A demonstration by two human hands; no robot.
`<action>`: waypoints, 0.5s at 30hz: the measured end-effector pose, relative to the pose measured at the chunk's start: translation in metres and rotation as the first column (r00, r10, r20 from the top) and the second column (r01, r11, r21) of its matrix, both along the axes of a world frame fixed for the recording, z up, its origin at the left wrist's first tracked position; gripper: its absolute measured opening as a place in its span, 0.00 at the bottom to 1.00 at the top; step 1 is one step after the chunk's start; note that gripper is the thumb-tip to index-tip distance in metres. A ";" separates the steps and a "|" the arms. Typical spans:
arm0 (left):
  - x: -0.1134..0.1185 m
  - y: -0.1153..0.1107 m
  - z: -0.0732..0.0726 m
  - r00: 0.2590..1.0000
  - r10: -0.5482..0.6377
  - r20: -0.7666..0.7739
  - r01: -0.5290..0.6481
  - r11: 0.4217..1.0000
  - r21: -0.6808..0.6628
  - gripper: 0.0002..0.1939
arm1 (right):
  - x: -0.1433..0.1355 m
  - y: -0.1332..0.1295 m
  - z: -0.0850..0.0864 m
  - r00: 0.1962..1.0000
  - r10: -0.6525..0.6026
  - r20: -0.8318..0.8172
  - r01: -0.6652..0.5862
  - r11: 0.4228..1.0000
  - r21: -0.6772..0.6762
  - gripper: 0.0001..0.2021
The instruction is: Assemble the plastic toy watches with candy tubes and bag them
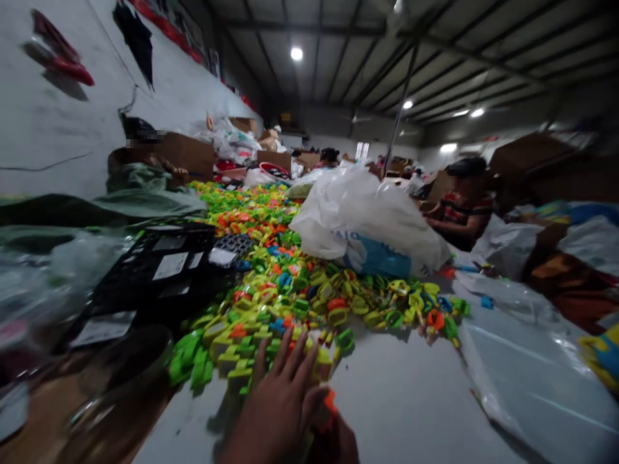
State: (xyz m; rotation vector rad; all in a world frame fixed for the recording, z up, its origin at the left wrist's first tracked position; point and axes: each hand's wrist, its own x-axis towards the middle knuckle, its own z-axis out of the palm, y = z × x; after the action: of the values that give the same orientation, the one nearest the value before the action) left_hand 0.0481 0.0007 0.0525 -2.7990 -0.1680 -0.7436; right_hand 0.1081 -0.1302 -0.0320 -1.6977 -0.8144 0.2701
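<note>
My left hand (278, 403) reaches forward over the near edge of a large heap of small plastic pieces (271, 290), mostly yellow and green with some orange and blue. Its fingers are stretched out and spread, with the tips against yellow and green pieces laid close together. Beside its thumb is an orange plastic piece (329, 402). Low in the picture, my right hand (342, 443) is partly cut off and appears closed around that orange piece. Bright green pieces (191, 357) lie to the left of my left hand.
On the white table (391, 386) a large white plastic bag (367, 212) rests against the heap. Black trays (164, 270) with paper labels stand at left, near a clear bowl (128, 361). Clear plastic sheeting (536, 367) lies at right. Other people sit at left (140, 154) and right (467, 206).
</note>
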 end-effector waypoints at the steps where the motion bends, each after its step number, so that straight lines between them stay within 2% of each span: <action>1: 0.003 -0.005 0.006 0.996 0.019 -0.089 -0.027 0.996 -0.081 0.27 | 0.000 0.000 -0.007 0.999 -0.010 -0.044 0.010 1.000 -0.012 0.13; 3: 0.011 -0.011 0.010 0.973 0.035 -0.229 -0.085 0.974 -0.210 0.27 | -0.002 -0.002 -0.021 0.992 -0.043 -0.119 0.040 0.999 -0.033 0.13; 5: 0.017 -0.012 0.009 0.960 0.025 -0.280 -0.102 0.960 -0.263 0.26 | -0.004 -0.007 -0.029 0.989 -0.071 -0.127 0.069 0.997 -0.022 0.12; 9: 0.017 -0.010 0.005 0.960 -0.012 -0.281 -0.076 0.951 -0.300 0.25 | -0.002 -0.012 -0.028 0.997 -0.055 -0.062 0.056 0.998 0.018 0.11; 15: 0.016 -0.011 0.008 0.954 -0.004 -0.300 -0.094 0.945 -0.312 0.25 | 0.003 -0.013 -0.032 0.996 -0.012 -0.087 0.013 1.000 0.015 0.09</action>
State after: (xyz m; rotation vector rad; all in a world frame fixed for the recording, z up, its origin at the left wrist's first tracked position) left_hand 0.0641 -0.0100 0.0604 -3.1616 -0.3250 -0.2936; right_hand 0.1115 -0.1430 -0.0637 -1.6641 -0.7392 0.3263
